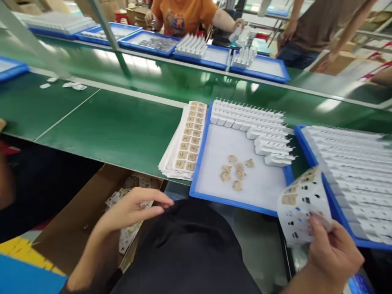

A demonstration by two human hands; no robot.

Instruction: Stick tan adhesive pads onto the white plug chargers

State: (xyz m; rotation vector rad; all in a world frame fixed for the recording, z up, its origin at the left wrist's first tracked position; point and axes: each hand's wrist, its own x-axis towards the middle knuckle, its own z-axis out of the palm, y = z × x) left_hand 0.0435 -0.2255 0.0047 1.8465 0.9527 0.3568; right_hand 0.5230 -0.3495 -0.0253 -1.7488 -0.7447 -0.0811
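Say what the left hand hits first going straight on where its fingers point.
From the left hand, likely the wearer's black clothing; depth is unclear, so it might pass above that, toward the blue tray.

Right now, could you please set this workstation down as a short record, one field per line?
Left hand: no object visible in it; nearest the cardboard box
Right hand: gripping a curled white sheet with holes and some tan patches
Blue-rimmed tray: white parts in rows at the far side, loose tan pieces nearer
Sheet stack: left of the tray
Across: person in orange shirt
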